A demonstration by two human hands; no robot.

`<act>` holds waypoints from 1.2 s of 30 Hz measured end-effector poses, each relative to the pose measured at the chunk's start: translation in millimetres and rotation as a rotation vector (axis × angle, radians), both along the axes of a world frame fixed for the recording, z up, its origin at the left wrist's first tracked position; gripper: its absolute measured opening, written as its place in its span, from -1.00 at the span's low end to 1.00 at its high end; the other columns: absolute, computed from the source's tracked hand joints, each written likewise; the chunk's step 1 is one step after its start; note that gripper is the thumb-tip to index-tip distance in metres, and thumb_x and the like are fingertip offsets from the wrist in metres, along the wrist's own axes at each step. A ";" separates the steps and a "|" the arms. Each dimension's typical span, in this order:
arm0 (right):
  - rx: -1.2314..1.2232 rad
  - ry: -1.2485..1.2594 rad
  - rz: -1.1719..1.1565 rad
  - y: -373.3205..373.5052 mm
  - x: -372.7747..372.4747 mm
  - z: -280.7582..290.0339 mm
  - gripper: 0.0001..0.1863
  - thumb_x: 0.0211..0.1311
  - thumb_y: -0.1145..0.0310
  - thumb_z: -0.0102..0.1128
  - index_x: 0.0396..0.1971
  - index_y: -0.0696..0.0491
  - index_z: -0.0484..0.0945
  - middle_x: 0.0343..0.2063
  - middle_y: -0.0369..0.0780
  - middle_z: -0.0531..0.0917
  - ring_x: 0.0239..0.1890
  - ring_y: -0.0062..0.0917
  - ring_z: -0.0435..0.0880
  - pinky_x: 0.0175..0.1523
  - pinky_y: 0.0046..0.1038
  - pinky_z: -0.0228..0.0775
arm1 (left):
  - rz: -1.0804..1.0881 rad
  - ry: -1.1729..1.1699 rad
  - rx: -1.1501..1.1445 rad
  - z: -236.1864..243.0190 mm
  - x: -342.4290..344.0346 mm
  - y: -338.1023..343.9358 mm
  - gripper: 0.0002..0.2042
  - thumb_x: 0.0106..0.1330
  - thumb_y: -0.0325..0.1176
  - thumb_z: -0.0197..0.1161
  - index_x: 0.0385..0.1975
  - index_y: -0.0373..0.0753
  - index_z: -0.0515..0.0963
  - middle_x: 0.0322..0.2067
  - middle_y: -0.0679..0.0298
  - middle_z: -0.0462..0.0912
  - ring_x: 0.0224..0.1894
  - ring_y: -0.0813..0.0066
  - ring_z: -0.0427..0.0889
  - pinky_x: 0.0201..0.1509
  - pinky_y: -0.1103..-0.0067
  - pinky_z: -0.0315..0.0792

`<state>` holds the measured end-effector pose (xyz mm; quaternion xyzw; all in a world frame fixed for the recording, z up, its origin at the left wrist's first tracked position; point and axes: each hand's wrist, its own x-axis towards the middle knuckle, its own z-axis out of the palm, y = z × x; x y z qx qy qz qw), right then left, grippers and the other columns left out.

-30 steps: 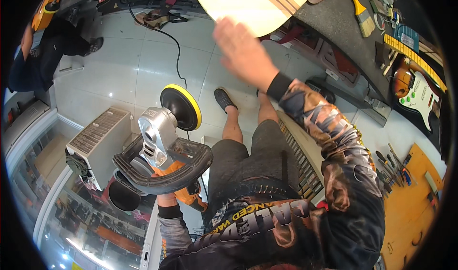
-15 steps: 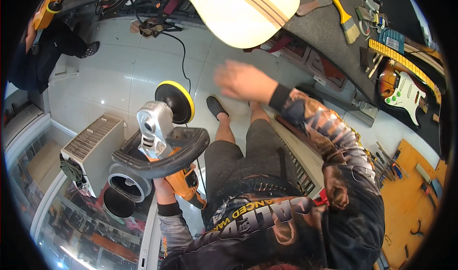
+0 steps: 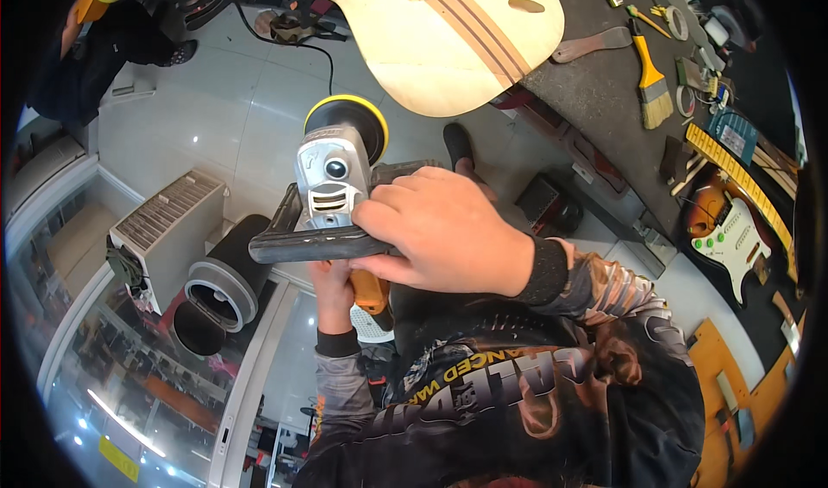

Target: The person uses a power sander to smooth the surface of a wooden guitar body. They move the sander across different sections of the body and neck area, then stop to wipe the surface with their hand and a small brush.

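Observation:
I hold a rotary polisher (image 3: 332, 164) with a silver head, an orange body and a black backing pad (image 3: 371, 121) rimmed in yellow. My right hand (image 3: 435, 229) is closed on its black loop handle (image 3: 280, 246). My left hand (image 3: 332, 294) grips the orange body below, partly hidden by the handle. Beyond the pad, a pale wooden guitar body (image 3: 405, 48) with dark centre stripes rests at the edge of the dark bench (image 3: 586, 87).
On the bench lie a yellow brush (image 3: 655, 100), tapes and tools; at right, a sunburst guitar (image 3: 724, 233). At left are a white slotted cabinet (image 3: 164, 238), a black cylinder (image 3: 220, 289) and a glass case (image 3: 129, 384). Another person (image 3: 95, 65) stands upper left, holding an orange tool (image 3: 93, 0).
My right hand has come down from beside the guitar body onto the polisher's handle. The polisher has moved up and to the right, nearer the bench, held in both hands.

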<state>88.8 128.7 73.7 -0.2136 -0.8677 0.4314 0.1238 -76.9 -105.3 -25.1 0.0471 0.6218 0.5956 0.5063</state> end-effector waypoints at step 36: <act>0.038 0.249 -0.168 39.3 81.2 -63.6 -0.40 -0.07 -0.14 0.84 -0.50 -0.01 0.60 -0.61 -0.29 0.58 -0.61 -0.35 0.59 -0.43 -0.35 0.38 | -0.326 0.305 -0.272 -21.0 73.3 34.0 -0.24 0.38 -0.20 0.62 0.49 -0.33 0.40 0.16 0.19 0.72 0.12 0.43 0.72 0.27 0.40 0.63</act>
